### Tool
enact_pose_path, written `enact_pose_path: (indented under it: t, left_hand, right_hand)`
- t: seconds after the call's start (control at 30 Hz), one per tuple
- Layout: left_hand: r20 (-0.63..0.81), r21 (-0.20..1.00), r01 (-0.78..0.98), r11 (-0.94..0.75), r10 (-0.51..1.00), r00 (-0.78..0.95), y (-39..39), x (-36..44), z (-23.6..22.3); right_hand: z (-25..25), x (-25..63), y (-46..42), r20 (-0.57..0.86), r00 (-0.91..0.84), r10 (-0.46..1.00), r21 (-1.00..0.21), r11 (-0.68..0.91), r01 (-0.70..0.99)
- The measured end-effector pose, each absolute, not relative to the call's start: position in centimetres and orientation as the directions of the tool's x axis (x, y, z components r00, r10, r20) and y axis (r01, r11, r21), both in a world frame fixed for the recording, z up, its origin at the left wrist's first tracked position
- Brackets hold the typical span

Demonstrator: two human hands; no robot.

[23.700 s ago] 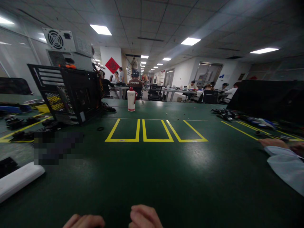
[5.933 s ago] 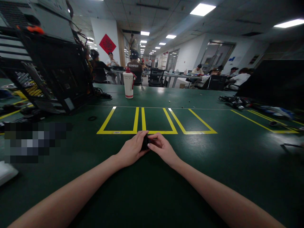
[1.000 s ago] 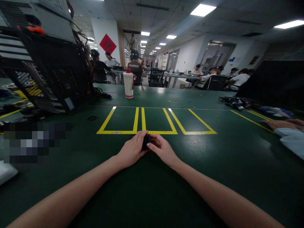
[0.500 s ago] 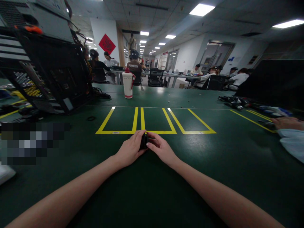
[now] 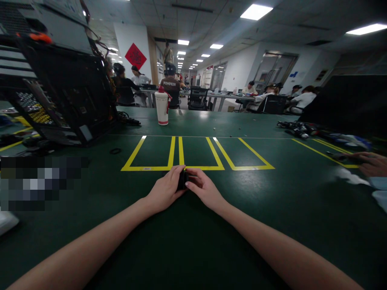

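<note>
One white object (image 5: 8, 222) pokes in at the left edge, and beyond it one open computer case (image 5: 81, 98) stands on the green tabletop (image 5: 169, 249). One red diamond (image 5: 136, 56) hangs on the pillar behind. One black ring (image 5: 115, 151) lies right of the case, and one white cup (image 5: 162, 106) with a red lid stands upright farther back. Three yellow outlines (image 5: 172, 153) are taped across the middle. The left hand (image 5: 166, 191) is wrapped around one black part (image 5: 182, 180), its grip closed on it; the right hand (image 5: 207, 187) grips the same part's right side with thumb and fingers. The part sits just on the near side of the gap between the left and middle outlines, mostly hidden. Both hands were at the near edge in the earliest view; now both forearms stretch forward. Several people (image 5: 171, 82) sit across the room. At far right are one dark panel (image 5: 350, 100), a tangle of cables (image 5: 298, 129), and one co-worker's hand (image 5: 373, 163), now with a blurred white thing (image 5: 352, 176) beside it.
</note>
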State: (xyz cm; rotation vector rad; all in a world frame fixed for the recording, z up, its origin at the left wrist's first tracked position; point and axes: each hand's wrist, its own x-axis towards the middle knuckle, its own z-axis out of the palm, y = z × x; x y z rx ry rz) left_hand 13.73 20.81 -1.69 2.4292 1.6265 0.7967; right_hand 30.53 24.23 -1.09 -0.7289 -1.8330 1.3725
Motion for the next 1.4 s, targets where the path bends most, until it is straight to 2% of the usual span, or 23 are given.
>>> enact_pose_path:
  t: [0.23, 0.43, 0.7, 0.9, 1.17, 1.4]
  left_hand:
    - [0.362, 0.372, 0.826, -0.423, 0.886, 0.291, 20.89, 13.72, -1.84]
    - [0.366, 0.372, 0.826, -0.424, 0.884, 0.290, 20.95, 13.71, -1.95]
    - [0.361, 0.375, 0.820, -0.432, 0.883, 0.301, 20.81, 13.65, -1.76]
    - [0.355, 0.375, 0.823, -0.428, 0.886, 0.299, 20.75, 13.67, -1.66]
    - [0.356, 0.371, 0.833, -0.411, 0.891, 0.281, 21.04, 13.71, -1.93]
    - [0.357, 0.378, 0.827, -0.417, 0.890, 0.285, 20.95, 13.70, -1.91]
  right_hand:
    - [-1.36, 30.43, 24.26, 0.244, -0.590, 0.770, -0.950, 0.312, 0.013]
    - [-0.86, 30.44, 24.06, 0.226, -0.592, 0.774, -0.964, 0.264, -0.022]
    - [-1.06, 30.49, 24.22, 0.188, -0.577, 0.794, -0.955, 0.286, 0.082]
    - [-1.33, 30.49, 24.03, 0.252, -0.602, 0.757, -0.942, 0.336, 0.028]
    - [-1.67, 30.34, 24.46, 0.252, -0.584, 0.772, -0.953, 0.303, -0.011]
    - [-1.35, 30.39, 24.38, 0.202, -0.592, 0.780, -0.952, 0.297, 0.067]
